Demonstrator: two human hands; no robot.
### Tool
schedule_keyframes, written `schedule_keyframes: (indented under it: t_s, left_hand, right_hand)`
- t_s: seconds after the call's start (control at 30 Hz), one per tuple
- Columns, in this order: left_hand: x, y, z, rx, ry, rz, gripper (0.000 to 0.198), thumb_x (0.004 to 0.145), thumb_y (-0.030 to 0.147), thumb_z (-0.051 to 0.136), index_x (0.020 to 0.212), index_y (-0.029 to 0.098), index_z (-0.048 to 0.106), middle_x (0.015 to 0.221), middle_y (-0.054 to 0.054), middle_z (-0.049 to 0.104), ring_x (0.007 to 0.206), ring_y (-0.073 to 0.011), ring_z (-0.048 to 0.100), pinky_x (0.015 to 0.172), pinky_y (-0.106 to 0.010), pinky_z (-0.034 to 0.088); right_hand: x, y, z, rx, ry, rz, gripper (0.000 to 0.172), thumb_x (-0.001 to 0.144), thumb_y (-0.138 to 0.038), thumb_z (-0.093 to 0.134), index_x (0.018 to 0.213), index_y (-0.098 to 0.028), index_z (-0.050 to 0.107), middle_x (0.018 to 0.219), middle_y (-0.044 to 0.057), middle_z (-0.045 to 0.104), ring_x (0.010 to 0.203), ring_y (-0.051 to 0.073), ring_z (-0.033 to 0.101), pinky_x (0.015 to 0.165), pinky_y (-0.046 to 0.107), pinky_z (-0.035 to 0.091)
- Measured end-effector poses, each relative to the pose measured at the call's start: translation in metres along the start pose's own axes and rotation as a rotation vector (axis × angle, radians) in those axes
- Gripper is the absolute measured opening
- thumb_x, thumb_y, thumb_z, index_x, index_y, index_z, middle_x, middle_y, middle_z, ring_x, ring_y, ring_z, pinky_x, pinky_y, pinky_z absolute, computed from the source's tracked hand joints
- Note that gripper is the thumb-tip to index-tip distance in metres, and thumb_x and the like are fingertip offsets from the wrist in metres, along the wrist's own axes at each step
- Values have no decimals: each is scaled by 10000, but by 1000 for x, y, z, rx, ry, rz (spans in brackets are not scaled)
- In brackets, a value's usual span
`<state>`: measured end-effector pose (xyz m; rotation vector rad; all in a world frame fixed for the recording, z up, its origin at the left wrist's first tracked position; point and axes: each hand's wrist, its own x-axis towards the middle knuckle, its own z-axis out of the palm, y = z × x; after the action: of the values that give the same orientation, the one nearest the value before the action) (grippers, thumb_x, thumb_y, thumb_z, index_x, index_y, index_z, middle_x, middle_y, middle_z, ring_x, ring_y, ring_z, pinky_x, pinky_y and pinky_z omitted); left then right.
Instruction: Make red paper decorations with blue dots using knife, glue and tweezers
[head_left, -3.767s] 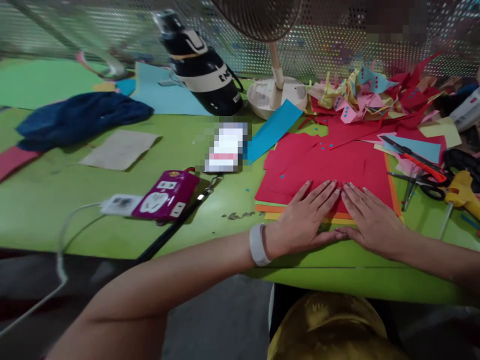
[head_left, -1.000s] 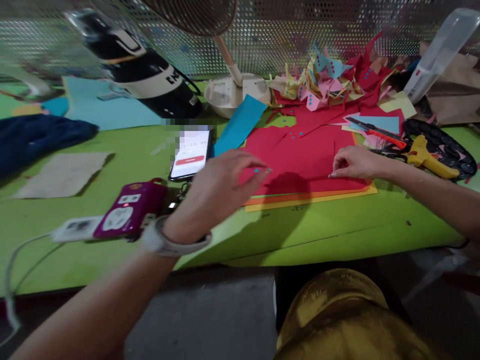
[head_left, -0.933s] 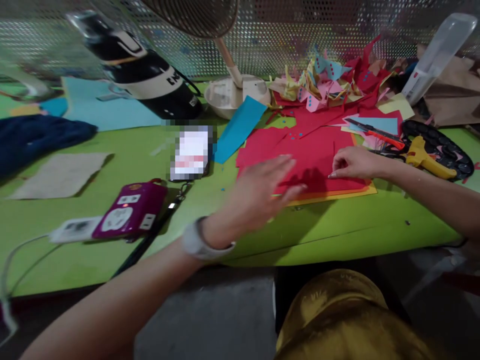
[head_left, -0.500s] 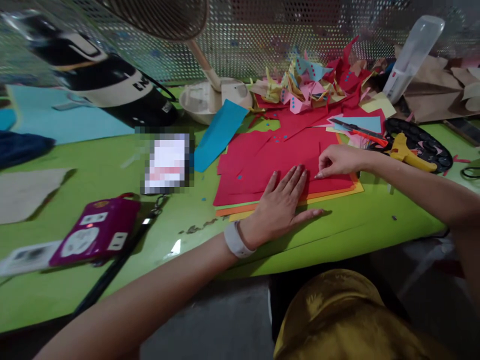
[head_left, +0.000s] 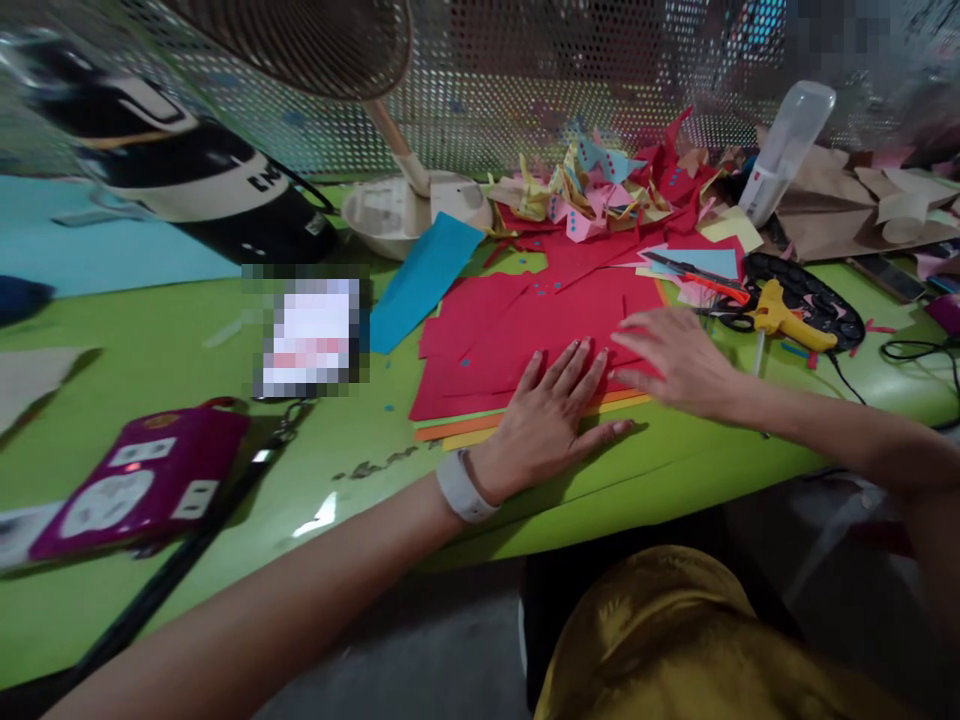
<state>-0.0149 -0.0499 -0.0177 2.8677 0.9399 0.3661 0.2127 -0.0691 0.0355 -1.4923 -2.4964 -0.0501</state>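
Observation:
Red paper (head_left: 570, 310) lies on top of a stack whose green, orange and yellow sheets (head_left: 465, 433) show along the near edge. My left hand (head_left: 551, 415) rests flat on the red paper's near edge, fingers spread, with a pale band on the wrist. Just to the right, my right hand (head_left: 679, 360) is over the stack's right side with its fingers apart; I see nothing held in it. Whether its fingertips touch the paper I cannot tell. A narrow cut strip or slit shows in the red sheet near the right fingertips.
Beyond the stack are folded paper pieces (head_left: 600, 190), a red-handled cutter (head_left: 701, 277) and a blue paper strip (head_left: 427, 280). Right of my right hand lie a yellow glue gun (head_left: 791, 320) and a black tray (head_left: 817, 300). At left are a bottle (head_left: 202, 170) and a purple device (head_left: 146, 480).
My right hand has gone from a pinch with curled fingers to spread fingers, and sits slightly lower. My left hand stays flat on the paper. The whole view has shifted slightly.

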Motion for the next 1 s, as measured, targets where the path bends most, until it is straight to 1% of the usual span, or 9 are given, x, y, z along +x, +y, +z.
schedule_keyframes:
  t_s: [0.03, 0.07, 0.13, 0.2, 0.27, 0.5, 0.7, 0.83, 1.0]
  left_hand:
    - [0, 0, 0, 1, -12, -7, 842, 964, 699, 384, 1593, 150, 273, 1641, -190, 287, 1527, -337, 257, 1234, -580, 180]
    - [1, 0, -1, 4, -26, -12, 844, 963, 704, 375, 1588, 144, 287, 1639, -196, 287, 1527, -341, 257, 1231, -590, 183]
    - [2, 1, -2, 13, -52, -20, 847, 964, 709, 358, 1580, 132, 303, 1639, -203, 280, 1527, -348, 253, 1227, -603, 186]
    - [3, 2, -4, 21, -69, -22, 851, 970, 707, 334, 1579, 114, 300, 1644, -205, 264, 1529, -347, 249, 1227, -607, 185]
    - [4, 3, -6, 27, -85, -22, 861, 974, 709, 307, 1579, 96, 295, 1647, -202, 253, 1532, -341, 241, 1229, -603, 183]
    - [1, 1, -11, 41, -113, -31, 879, 974, 717, 271, 1593, 94, 250, 1647, -193, 263, 1533, -319, 249, 1240, -569, 183]
    - [-22, -9, -16, 100, -123, -84, 940, 974, 728, 186, 1568, 4, 265, 1639, -224, 260, 1534, -324, 241, 1244, -508, 203]
    - [-36, -16, -18, 134, -114, -131, 921, 981, 710, 221, 1573, 5, 250, 1636, -230, 268, 1531, -330, 248, 1241, -508, 208]
    - [-51, -25, -22, 142, -76, -154, 895, 983, 702, 221, 1574, 31, 266, 1624, -226, 302, 1523, -312, 280, 1245, -502, 194]
  right_hand:
    - [-4, -5, 7, -27, -25, -44, 632, 995, -579, 443, 1392, -102, 565, 1493, 210, 512, 1349, 337, 478, 1133, 523, 324]
    - [-8, -8, 15, -48, -62, -71, 719, 981, -628, 426, 1448, -89, 509, 1574, 219, 411, 1432, 352, 394, 1181, 537, 270]
    - [-11, -9, 29, -61, -123, -86, 809, 968, -687, 369, 1499, -81, 445, 1629, 211, 312, 1504, 350, 295, 1226, 547, 200]
    - [-11, -6, 38, -38, -162, -90, 834, 976, -700, 300, 1533, -86, 392, 1635, 199, 300, 1523, 333, 270, 1240, 555, 170]
    - [-10, -2, 42, -5, -185, -93, 853, 981, -701, 260, 1557, -79, 345, 1634, 200, 298, 1530, 322, 264, 1248, 558, 147]
    - [-9, 0, 40, 26, -233, -88, 885, 977, -705, 267, 1563, -44, 320, 1635, 215, 270, 1535, 319, 254, 1264, 547, 66]
    - [-8, 4, 39, 58, -257, -88, 924, 950, -757, 236, 1587, -90, 283, 1646, 185, 253, 1536, 321, 249, 1266, 550, 45]
    - [-12, 14, 35, 71, -286, -88, 951, 947, -764, 219, 1592, -67, 245, 1651, 197, 217, 1543, 329, 222, 1261, 573, 31]
    - [-19, 23, 32, 66, -252, -83, 934, 946, -766, 221, 1605, -106, 217, 1649, 182, 236, 1538, 323, 242, 1259, 585, 60]
